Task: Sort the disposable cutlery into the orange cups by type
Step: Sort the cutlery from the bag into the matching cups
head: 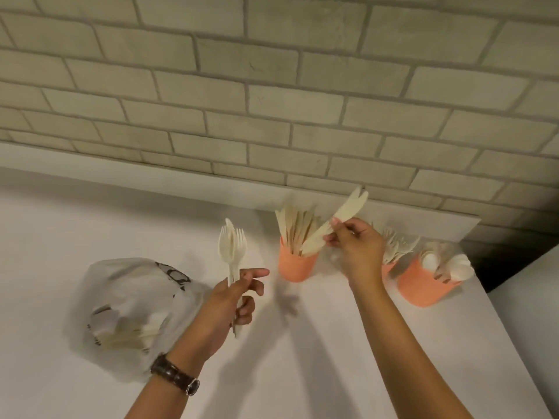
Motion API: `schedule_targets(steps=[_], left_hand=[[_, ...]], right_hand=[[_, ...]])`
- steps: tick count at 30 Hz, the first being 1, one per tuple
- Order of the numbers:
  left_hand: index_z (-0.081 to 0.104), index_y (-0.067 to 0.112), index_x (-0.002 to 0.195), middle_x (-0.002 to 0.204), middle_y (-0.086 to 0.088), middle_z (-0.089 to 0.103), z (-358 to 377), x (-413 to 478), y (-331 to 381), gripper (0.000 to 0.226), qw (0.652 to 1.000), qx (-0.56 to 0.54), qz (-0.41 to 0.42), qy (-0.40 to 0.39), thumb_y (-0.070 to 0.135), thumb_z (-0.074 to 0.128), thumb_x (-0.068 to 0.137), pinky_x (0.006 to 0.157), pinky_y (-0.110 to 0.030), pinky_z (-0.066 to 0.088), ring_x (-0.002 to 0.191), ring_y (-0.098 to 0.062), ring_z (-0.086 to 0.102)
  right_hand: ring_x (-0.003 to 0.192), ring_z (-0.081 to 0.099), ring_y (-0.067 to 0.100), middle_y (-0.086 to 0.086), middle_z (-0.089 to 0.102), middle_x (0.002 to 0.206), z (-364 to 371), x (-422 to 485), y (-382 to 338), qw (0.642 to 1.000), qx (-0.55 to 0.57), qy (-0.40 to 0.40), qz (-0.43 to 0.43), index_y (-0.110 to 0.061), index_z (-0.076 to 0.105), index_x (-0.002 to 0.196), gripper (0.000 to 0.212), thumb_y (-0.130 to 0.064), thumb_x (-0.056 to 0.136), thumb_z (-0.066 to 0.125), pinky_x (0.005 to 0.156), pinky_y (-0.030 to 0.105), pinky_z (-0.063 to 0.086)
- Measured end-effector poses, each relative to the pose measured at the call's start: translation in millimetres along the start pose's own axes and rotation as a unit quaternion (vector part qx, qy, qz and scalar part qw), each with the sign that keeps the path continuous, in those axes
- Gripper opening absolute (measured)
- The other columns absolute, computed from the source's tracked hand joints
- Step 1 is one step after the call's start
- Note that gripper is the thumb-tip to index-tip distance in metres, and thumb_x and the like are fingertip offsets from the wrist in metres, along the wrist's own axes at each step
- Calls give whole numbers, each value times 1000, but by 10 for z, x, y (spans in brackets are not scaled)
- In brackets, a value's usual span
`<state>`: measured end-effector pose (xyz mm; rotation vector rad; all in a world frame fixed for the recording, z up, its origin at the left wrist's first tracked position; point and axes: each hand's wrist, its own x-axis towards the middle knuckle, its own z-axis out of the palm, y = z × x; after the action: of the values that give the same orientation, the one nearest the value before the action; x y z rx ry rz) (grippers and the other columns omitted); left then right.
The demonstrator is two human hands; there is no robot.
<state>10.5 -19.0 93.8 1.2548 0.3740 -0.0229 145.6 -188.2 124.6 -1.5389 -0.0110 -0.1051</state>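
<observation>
Knives [335, 223] pinched by the right hand [358, 252] tilt over the knife cup [298, 266], presumably for release. Left hand [233, 300], at 8 o'clock from that cup, grips a fork bundle [232, 249] upright, in reserve. Spoon cup [423, 284] at 3 o'clock sits near the table edge [508, 337]; open room lies at 6 o'clock.

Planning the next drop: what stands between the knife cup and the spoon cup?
Head view: the fork cup, a third orange cup, mostly hidden behind the right hand, which pinches knives over the knife cup.
</observation>
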Motion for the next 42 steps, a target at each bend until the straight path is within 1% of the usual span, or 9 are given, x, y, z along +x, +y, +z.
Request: schedule_targets(steps=[5, 12, 15, 18, 21, 24, 31, 37, 42], left_hand=[[55, 10, 99, 61, 1, 43, -182, -42, 88, 16, 994, -100, -43, -29, 17, 54, 84, 36, -15, 16, 39, -6, 20], [58, 6, 80, 63, -6, 45, -302, -19, 99, 26, 969, -204, -68, -123, 21, 61, 58, 39, -18, 21, 41, -8, 27], [62, 7, 72, 60, -4, 43, -254, 10, 98, 21, 968, -173, -79, -163, 24, 60, 61, 38, -17, 21, 40, -6, 26], [61, 9, 72, 58, -1, 38, -130, 28, 91, 19, 961, -146, -99, -211, 27, 59, 66, 36, -15, 18, 40, -4, 21], [60, 12, 71, 56, 2, 34, 45, 41, 71, 15, 955, -112, -122, -247, 25, 52, 75, 36, -14, 15, 38, -3, 19], [58, 15, 69, 55, 3, 31, 208, 46, 64, 20, 949, -86, -137, -272, 28, 48, 80, 34, -13, 15, 37, -2, 18], [55, 16, 72, 55, 2, 34, 440, 40, 67, 23, 954, -47, -128, -265, 33, 52, 87, 35, -12, 17, 38, -3, 18], [60, 15, 101, 64, 1, 45, 312, 75, -101, 22, 989, 102, -61, -93, 30, 44, 96, 41, -19, 16, 44, -9, 21], [58, 11, 98, 64, 1, 44, -32, 39, -90, 38, 994, -78, -68, -18, 35, 29, 96, 38, -13, 12, 38, -7, 19]], right_hand=[[43, 57, 6, -1, 60, 50, 451, 219, 328, 985, -166, -21, -33, -11, 61, 68, 19, -9, 87, 64, 52, 25, 50], [75, 66, 34, 19, 70, 79, 516, 160, 495, 909, -412, -55, -37, -1, 71, 82, 15, -15, 77, 69, 66, 32, 49], [79, 69, 30, 10, 73, 92, 418, -127, 259, 930, -358, -46, -67, -8, 72, 103, 24, -20, 82, 70, 74, 35, 55], [56, 63, 15, -4, 71, 79, 326, -488, 55, 973, -180, -142, -1, -10, 73, 89, 8, -15, 86, 66, 53, 29, 55], [57, 57, 11, 1, 69, 75, 218, -704, -59, 960, -56, -260, 90, -10, 74, 88, 16, -13, 91, 59, 54, 23, 50], [58, 54, 10, 9, 62, 73, 82, -767, -65, 949, 20, -286, 134, -10, 74, 92, 20, -21, 87, 58, 60, 20, 45], [73, 61, 15, 6, 67, 74, -214, -789, -97, 966, 23, -236, 101, -10, 72, 85, 14, -18, 86, 60, 76, 28, 48], [51, 56, 4, -6, 64, 55, -234, -522, -159, 999, 32, 3, 35, -6, 69, 70, 21, 4, 85, 58, 59, 20, 46], [55, 61, -3, 3, 65, 66, 22, -149, -116, 995, -40, 61, -73, -1, 68, 89, 9, -4, 89, 60, 62, 12, 49]])
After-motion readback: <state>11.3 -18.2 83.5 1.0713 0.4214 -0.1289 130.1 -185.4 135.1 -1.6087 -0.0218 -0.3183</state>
